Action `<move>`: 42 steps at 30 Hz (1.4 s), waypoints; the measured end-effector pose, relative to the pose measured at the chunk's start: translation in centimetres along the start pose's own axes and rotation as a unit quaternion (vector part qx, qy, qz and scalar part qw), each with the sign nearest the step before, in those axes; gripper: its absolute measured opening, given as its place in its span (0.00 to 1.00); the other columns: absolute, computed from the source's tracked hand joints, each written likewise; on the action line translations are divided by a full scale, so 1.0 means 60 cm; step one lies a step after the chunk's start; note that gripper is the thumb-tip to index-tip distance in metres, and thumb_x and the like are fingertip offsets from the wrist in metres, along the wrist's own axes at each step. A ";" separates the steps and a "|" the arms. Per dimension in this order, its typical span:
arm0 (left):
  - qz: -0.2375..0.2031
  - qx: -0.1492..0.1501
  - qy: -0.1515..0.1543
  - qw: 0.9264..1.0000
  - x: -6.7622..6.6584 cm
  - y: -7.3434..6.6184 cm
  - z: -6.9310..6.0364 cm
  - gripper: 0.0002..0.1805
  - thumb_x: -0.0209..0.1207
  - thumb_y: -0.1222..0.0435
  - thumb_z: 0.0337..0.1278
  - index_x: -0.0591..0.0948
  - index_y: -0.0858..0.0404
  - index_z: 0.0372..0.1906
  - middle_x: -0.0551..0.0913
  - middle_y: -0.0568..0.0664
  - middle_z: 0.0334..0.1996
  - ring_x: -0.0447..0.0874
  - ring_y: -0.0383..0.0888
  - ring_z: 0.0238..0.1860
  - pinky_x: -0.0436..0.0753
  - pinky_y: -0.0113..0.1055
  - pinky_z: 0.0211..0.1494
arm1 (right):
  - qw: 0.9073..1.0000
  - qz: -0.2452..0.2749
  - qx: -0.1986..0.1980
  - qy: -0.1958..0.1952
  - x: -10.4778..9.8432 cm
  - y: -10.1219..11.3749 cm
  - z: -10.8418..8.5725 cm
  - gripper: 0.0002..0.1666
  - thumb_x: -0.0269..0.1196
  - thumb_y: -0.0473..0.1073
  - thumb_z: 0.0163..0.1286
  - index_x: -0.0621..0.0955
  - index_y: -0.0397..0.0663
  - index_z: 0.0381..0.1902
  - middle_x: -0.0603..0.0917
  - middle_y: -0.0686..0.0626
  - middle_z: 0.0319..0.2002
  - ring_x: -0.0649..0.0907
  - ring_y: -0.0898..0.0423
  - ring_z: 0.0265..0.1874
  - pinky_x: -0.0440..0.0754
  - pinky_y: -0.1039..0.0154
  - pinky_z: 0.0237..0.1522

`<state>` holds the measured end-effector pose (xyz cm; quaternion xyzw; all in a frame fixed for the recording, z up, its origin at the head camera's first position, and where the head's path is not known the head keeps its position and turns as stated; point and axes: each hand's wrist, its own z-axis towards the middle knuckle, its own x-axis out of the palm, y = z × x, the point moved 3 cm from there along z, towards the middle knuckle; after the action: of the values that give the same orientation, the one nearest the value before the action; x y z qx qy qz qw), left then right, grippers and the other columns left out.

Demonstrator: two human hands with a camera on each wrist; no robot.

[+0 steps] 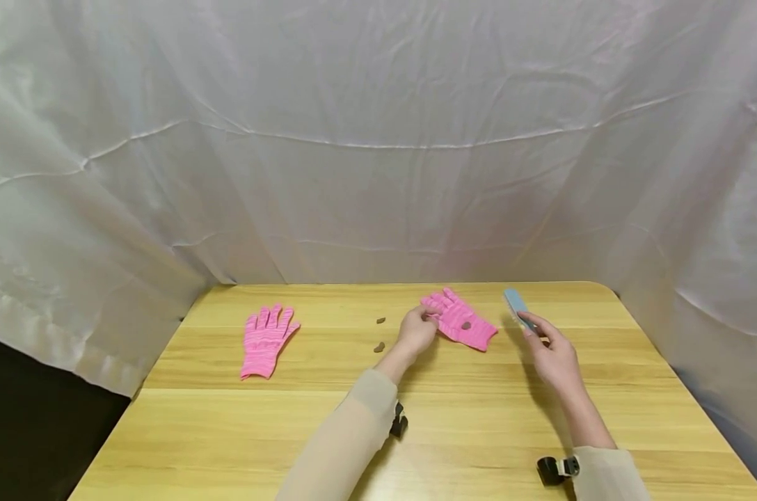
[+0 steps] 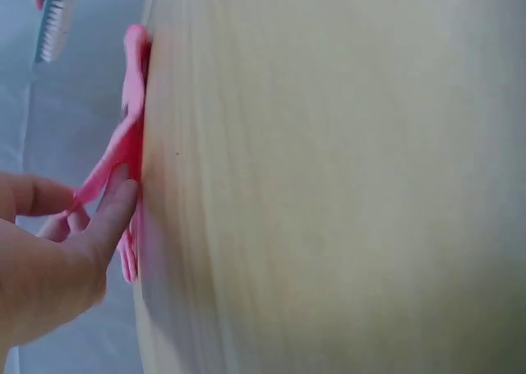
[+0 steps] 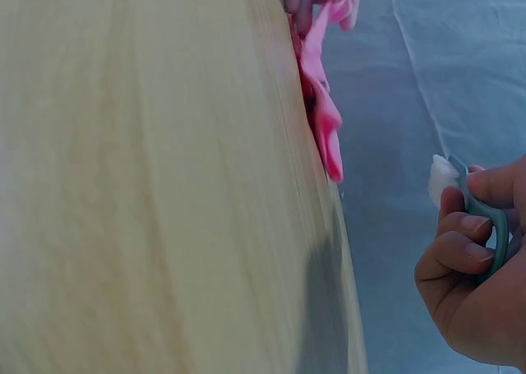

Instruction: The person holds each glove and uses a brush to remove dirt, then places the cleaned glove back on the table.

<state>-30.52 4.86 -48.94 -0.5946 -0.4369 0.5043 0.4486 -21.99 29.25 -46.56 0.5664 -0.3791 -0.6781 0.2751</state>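
A pink glove with a dark brown spot on it lies at the table's back, right of centre. My left hand pinches its finger end; in the left wrist view, thumb and fingers of the left hand hold a raised fold of the pink glove. To the right of the glove, my right hand grips a light blue brush above the table. The right wrist view has the right hand curled round the brush's handle, its white bristles towards the glove.
Another pink glove lies flat at the left of the wooden table. Two small brown pieces lie between that glove and my left hand. A pale grey curtain hangs behind the table and along its sides.
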 end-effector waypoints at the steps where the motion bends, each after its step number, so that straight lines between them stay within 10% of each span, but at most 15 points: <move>1: -0.021 -0.005 -0.005 1.000 -0.002 0.000 0.000 0.18 0.52 0.76 0.68 0.82 0.70 0.58 0.84 0.57 0.48 0.81 0.44 0.38 0.87 0.32 0.40 | 1.000 0.000 -0.001 0.001 0.000 0.000 0.000 0.27 0.49 0.52 0.85 0.72 0.53 0.76 0.76 0.37 0.60 0.77 0.45 0.48 0.76 0.67 0.32; 6: -0.101 -0.030 -0.035 0.994 -0.006 0.005 0.004 0.18 0.51 0.77 0.70 0.78 0.73 0.61 0.81 0.61 0.48 0.82 0.46 0.36 0.91 0.40 0.45 | 1.000 0.001 -0.005 0.004 -0.001 0.001 -0.001 0.28 0.48 0.53 0.85 0.72 0.53 0.76 0.76 0.37 0.60 0.77 0.45 0.47 0.76 0.67 0.31; 13: -0.051 -0.007 -0.026 0.998 -0.008 0.016 0.006 0.34 0.58 0.85 0.47 0.80 0.65 0.64 0.79 0.61 0.63 0.80 0.47 0.50 0.84 0.27 0.36 | 1.000 0.001 -0.009 -0.002 -0.001 0.002 -0.002 0.27 0.49 0.52 0.85 0.73 0.52 0.76 0.76 0.37 0.58 0.77 0.46 0.46 0.76 0.67 0.31; 22: -0.050 -0.016 -0.009 0.999 -0.009 0.021 0.007 0.28 0.58 0.85 0.48 0.87 0.65 0.56 0.81 0.58 0.62 0.80 0.47 0.52 0.83 0.25 0.39 | 1.000 0.002 -0.009 -0.001 -0.002 -0.004 0.002 0.28 0.49 0.53 0.85 0.72 0.53 0.76 0.76 0.38 0.59 0.76 0.48 0.44 0.76 0.66 0.31; 36: -0.162 -0.107 0.105 0.975 -0.030 0.014 0.001 0.27 0.57 0.87 0.58 0.78 0.76 0.65 0.80 0.66 0.60 0.85 0.48 0.45 0.88 0.40 0.57 | 1.000 0.003 -0.026 -0.005 -0.003 -0.005 0.002 0.27 0.50 0.52 0.85 0.73 0.52 0.76 0.77 0.38 0.57 0.76 0.54 0.37 0.75 0.67 0.27; 42: -0.048 -0.063 0.093 0.993 -0.040 0.007 -0.007 0.27 0.62 0.85 0.51 0.83 0.71 0.60 0.81 0.62 0.59 0.82 0.46 0.44 0.89 0.37 0.52 | 1.000 0.009 -0.024 -0.001 -0.003 -0.003 0.001 0.28 0.49 0.52 0.85 0.72 0.51 0.76 0.76 0.40 0.55 0.75 0.55 0.35 0.74 0.66 0.26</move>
<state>-30.35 2.41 -48.80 -0.6443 -0.4523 0.3961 0.4725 -22.02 29.53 -46.62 0.5556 -0.3682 -0.6852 0.2936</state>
